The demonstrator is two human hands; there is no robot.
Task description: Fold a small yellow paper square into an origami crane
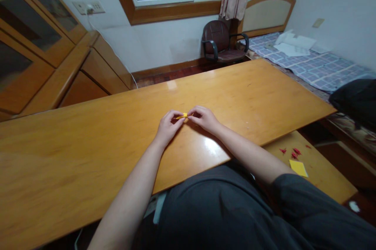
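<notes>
A small folded piece of yellow paper is held between my two hands, just above the wooden table. My left hand pinches its left end between thumb and fingers. From the other side, my right hand grips the right end with its fingertips. The fingers cover part of the paper, so its exact folded shape is hard to make out.
On a lower wooden surface at right lie several small red folded paper pieces and a yellow paper stack. A brown armchair stands past the table, beside a bed. Wooden cabinets line the left.
</notes>
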